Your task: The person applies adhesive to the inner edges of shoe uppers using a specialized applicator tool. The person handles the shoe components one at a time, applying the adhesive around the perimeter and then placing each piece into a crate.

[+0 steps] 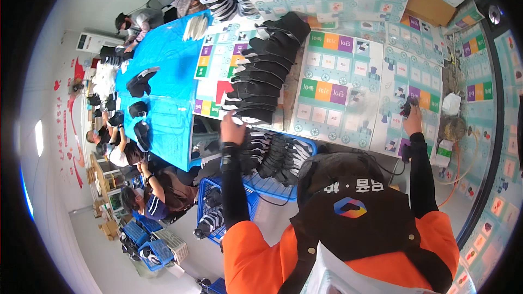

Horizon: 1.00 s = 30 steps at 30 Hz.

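Note:
My left hand (233, 131) is at the near end of a long row of overlapping black shoe uppers (265, 79) with pale edges. Its fingers are closed at the white edge of the nearest black shoe upper (253, 117). Farther right, over the patterned table sheet (338, 114), my right hand (413, 120) is closed around a small dark object (407, 106). That object is too small to name. Between my arms shows the black apron (348, 228) I wear over orange sleeves.
Below the table edge a blue basket (311, 147) holds more black and white pieces. Another blue basket (205, 196) stands left of it. A blue-covered table (163, 76) with black pieces lies left, with several people around it. An orange cord (456, 182) hangs at right.

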Each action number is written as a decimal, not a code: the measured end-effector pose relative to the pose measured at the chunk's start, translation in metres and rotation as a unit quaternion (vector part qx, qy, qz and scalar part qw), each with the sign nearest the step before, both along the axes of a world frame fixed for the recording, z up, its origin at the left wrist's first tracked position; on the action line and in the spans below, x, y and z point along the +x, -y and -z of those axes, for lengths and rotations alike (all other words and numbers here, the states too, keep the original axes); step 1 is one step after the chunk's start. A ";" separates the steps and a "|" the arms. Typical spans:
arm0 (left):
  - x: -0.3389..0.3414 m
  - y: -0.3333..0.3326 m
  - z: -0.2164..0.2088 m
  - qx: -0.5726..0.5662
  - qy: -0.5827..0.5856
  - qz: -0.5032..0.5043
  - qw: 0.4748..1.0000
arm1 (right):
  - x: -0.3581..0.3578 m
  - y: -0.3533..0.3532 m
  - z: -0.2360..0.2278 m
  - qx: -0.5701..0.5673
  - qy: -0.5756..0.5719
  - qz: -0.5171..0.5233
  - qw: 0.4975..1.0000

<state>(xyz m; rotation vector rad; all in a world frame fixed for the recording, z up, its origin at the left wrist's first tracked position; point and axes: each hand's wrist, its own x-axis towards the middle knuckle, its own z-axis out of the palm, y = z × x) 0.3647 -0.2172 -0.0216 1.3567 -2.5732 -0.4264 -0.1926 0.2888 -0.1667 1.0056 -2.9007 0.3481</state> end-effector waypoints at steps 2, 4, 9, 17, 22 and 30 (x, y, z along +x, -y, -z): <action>-0.046 -0.033 0.011 -0.116 0.101 0.051 0.987 | 0.026 0.016 -0.032 0.015 0.101 0.004 0.995; -0.046 -0.028 0.037 -0.192 0.114 0.118 0.967 | 0.047 0.040 -0.054 0.020 0.197 -0.001 0.980; -0.051 0.008 0.038 -0.166 0.036 0.151 0.974 | 0.101 0.070 -0.085 -0.030 0.174 -0.087 0.980; -0.009 -0.010 0.004 0.097 0.055 0.131 0.985 | 0.138 0.137 -0.131 -0.040 0.275 -0.152 0.949; -0.045 -0.083 -0.052 0.092 -0.044 0.052 0.993 | 0.163 0.178 -0.162 -0.066 0.380 -0.278 0.880; -0.178 -0.159 -0.035 0.120 -0.166 0.083 0.975 | 0.187 0.202 -0.170 -0.225 0.364 -0.261 0.865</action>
